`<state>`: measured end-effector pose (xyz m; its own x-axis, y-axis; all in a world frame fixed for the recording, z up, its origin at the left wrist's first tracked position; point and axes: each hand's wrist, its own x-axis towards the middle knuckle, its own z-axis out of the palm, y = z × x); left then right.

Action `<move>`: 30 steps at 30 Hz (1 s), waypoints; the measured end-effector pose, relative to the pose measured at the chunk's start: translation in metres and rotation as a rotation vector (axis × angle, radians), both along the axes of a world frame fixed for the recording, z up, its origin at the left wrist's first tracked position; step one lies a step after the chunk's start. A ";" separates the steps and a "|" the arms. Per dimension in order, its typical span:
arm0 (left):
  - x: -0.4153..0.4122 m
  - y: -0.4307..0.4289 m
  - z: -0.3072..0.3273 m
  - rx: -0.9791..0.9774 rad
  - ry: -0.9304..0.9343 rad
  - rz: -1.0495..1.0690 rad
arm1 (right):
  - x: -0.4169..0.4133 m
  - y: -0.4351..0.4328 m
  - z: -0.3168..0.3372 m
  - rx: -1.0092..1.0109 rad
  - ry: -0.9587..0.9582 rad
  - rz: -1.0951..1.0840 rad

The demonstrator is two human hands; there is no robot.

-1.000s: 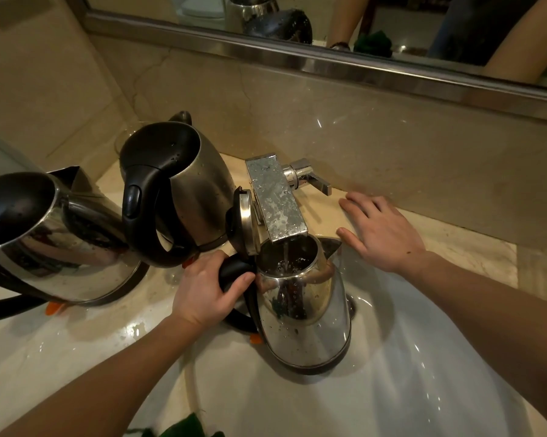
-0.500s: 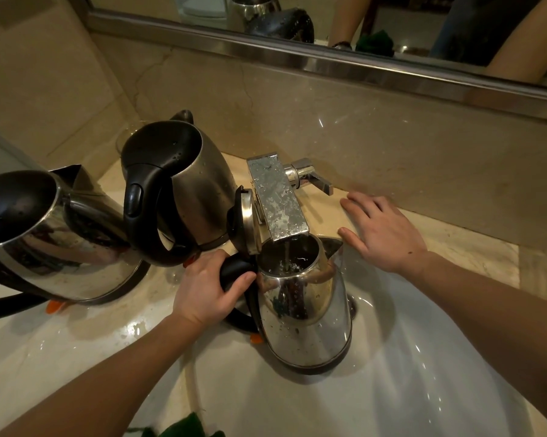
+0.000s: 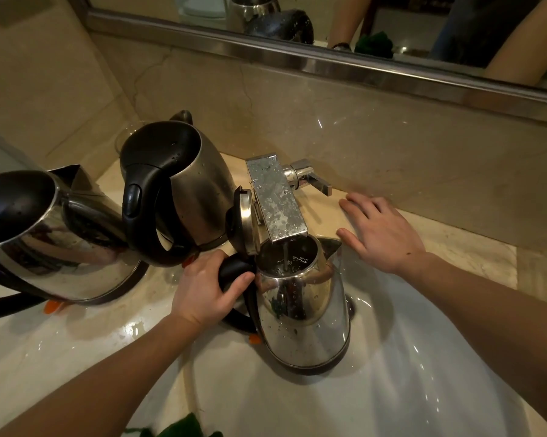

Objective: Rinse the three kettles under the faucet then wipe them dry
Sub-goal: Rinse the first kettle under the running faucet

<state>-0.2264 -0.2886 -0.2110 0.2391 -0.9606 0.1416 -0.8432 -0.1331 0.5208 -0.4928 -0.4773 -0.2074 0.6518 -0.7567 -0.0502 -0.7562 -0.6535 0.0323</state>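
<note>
A shiny steel kettle (image 3: 303,323) stands in the white sink (image 3: 423,389) with its lid (image 3: 246,225) flipped up. Water runs from the chrome faucet (image 3: 276,200) into its open mouth. My left hand (image 3: 205,288) grips its black handle. My right hand (image 3: 382,230) rests flat on the counter to the right of the faucet, below the lever (image 3: 310,178). A second kettle (image 3: 190,184) with a black lid stands on the counter to the left. A third kettle (image 3: 45,238) stands at the far left.
A marble backsplash and a mirror edge (image 3: 329,67) rise behind the faucet. A green cloth (image 3: 183,428) peeks in at the bottom edge. The counter (image 3: 76,342) around the left kettles is wet. A glass (image 3: 130,134) stands behind the second kettle.
</note>
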 end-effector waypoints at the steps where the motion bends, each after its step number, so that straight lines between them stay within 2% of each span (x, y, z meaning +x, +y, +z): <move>1: 0.000 0.000 0.000 0.002 0.000 -0.001 | 0.000 0.000 0.000 0.001 0.002 -0.001; 30: 0.002 0.000 -0.002 -0.022 -0.006 -0.011 | 0.000 0.000 0.000 0.022 0.003 -0.012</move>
<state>-0.2247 -0.2890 -0.2135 0.2273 -0.9599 0.1642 -0.8479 -0.1122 0.5182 -0.4924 -0.4774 -0.2073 0.6426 -0.7630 -0.0691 -0.7638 -0.6451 0.0202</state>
